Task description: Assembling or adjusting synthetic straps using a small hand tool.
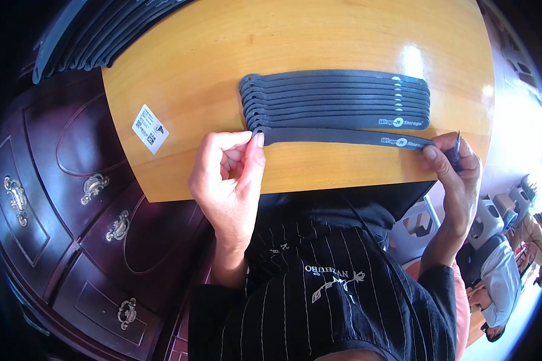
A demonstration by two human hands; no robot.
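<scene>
A dark grey fabric strap (343, 137) with white print lies stretched sideways between my hands, just in front of a row of similar straps (331, 99). The row is fanned out so that the straps overlap, with their rounded, holed ends at the left. My left hand (227, 174) pinches the strap's left end between thumb and fingers, close to the row's holed ends. At the other end, my right hand (456, 171) grips the strap with its thumb on top. A dark pointed piece (457, 150) sticks up among the right fingers; its kind is unclear.
The light wooden table (223, 48) carries a white printed label (151, 129) on its left. More dark straps (96, 39) hang together at the upper left. Dark red cabinets (48, 150) with ornate metal handles stand left. Grey plastic stools (418, 222) and another person (501, 277) are at right.
</scene>
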